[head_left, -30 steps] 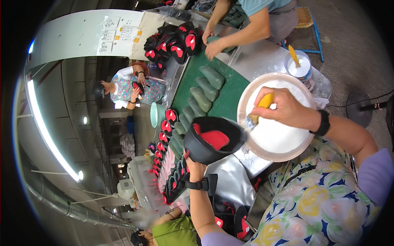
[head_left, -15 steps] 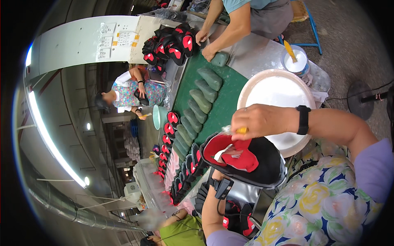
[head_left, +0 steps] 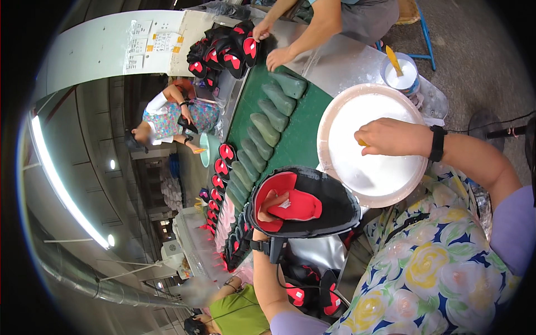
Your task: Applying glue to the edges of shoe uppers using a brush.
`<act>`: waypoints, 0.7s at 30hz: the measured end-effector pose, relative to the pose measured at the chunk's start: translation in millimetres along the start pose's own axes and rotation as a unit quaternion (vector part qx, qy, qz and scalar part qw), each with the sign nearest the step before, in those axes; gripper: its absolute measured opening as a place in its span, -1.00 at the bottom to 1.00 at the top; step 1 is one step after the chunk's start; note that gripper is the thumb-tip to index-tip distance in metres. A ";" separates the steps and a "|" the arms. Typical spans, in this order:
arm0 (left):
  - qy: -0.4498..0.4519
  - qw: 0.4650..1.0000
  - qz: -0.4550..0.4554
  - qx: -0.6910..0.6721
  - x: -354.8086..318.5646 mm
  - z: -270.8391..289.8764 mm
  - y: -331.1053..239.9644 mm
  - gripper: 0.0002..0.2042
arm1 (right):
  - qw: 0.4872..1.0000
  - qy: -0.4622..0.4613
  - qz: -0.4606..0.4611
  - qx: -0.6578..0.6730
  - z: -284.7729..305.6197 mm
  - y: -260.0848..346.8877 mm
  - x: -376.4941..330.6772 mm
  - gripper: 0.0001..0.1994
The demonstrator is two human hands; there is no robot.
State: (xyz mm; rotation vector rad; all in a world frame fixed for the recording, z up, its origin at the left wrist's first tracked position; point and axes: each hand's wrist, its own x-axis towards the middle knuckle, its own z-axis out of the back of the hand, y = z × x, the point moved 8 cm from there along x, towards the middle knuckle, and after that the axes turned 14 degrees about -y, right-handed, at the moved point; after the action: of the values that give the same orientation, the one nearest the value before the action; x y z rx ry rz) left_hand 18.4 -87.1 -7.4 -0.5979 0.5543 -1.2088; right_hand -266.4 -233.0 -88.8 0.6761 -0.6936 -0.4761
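Observation:
A black shoe upper with a red lining [head_left: 335,204] is tilted so that its open underside faces me. My left hand [head_left: 272,205] grips it at the red end, the fingers reaching inside; part of the hand is hidden behind the upper. To the right, my right hand [head_left: 385,137] is closed round a brush with a yellow handle [head_left: 363,142], of which only a bit shows. That hand is over a wide, pale pink basin [head_left: 325,120] holding white liquid. The bristles are hidden beneath the fist.
A green conveyor belt [head_left: 304,134] carries a row of grey-green shoe lasts [head_left: 265,128] and black-and-red uppers [head_left: 227,151]. A small tub [head_left: 410,84] with a yellow brush stands beyond the basin. A co-worker's hands [head_left: 279,56] are at the belt's far end, by piled uppers [head_left: 233,57].
My right hand has gone from the upper to over the basin, brush in its fist. The upper has shifted left and turned. The far co-worker's hands have come off a last.

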 end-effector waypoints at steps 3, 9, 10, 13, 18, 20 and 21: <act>0.034 0.999 -0.035 -0.019 5.8 -4.3 -5.5 -0.55 | 0.998 -0.036 -0.034 0.036 30.8 7.8 0.6 -0.72; 0.142 0.987 -0.041 0.056 21.6 -39.1 -18.1 -0.57 | 0.932 -0.214 0.041 0.289 71.5 58.9 34.9 -0.75; 0.148 0.986 -0.043 0.056 22.9 -47.1 -28.0 -0.57 | 0.932 -0.219 0.036 0.287 70.0 53.9 33.1 -0.75; 0.034 0.994 -0.104 0.008 24.2 -32.3 -39.5 -0.61 | 0.966 -0.147 0.068 0.200 56.6 54.1 27.0 -0.74; -0.007 0.998 -0.049 -0.048 19.3 -26.0 -52.9 -0.64 | 0.970 -0.091 -0.010 0.226 63.5 44.1 18.3 -0.75; -0.007 0.965 0.165 -0.205 23.1 -29.9 -31.9 -0.67 | 0.934 -0.238 0.088 0.251 79.8 52.6 25.8 -0.75; -0.007 0.965 0.164 -0.206 23.0 -31.5 -37.3 -0.67 | 0.929 -0.253 0.104 0.251 76.6 54.0 28.2 -0.75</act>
State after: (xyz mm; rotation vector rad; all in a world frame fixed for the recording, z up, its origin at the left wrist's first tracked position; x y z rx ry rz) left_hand -22.5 -122.2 -6.2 -0.8277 0.8661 -0.7773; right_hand -292.4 -243.6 5.0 0.9574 -1.3902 -0.2725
